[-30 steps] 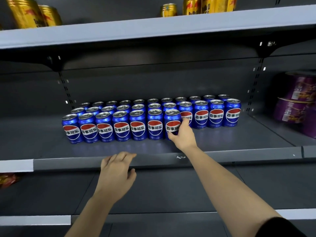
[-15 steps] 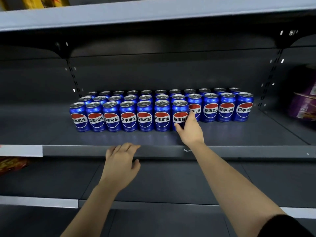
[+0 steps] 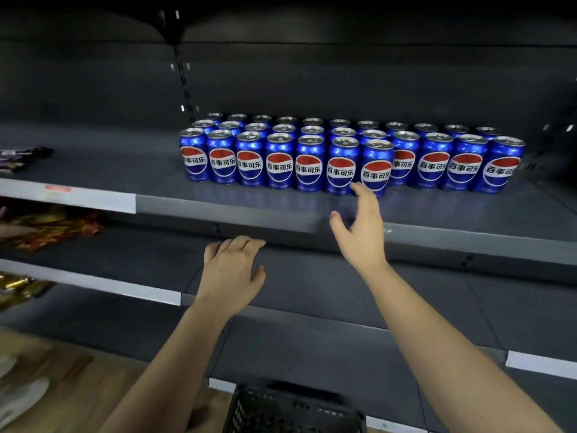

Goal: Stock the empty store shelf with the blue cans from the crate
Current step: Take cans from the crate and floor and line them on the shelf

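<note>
The right hand is released: its fingers are spread and loosely straight, thumb out to the side, and it holds nothing. Its forefinger tip lies over the foot of the front can; whether it touches cannot be told. The left hand is also empty, its fingers gently curled with the tips against the front lip of the shelf.

Half a second ago the right hand was against that can's side, and a second ago it was wrapped round it; now it has let go and drawn back towards the lip. The left hand keeps its place at the edge. The view has tipped down and to the left, so the crate has come in below both hands.

The blue cans stand upright just beyond the right hand, packed in three rows. The front row is shorter and ends at the front can, which sits slightly forward of its neighbours. They are glossy blue metal cylinders with dull silver tops, each bearing a round red, white and blue emblem with white characters.

The shelf is matte dark grey sheet metal, and its deck faintly mirrors the cans. A pale price strip runs along the lip left of the left hand. The crate is black plastic lattice. Crinkled orange foil packets lie far to the left, one level down.
</note>
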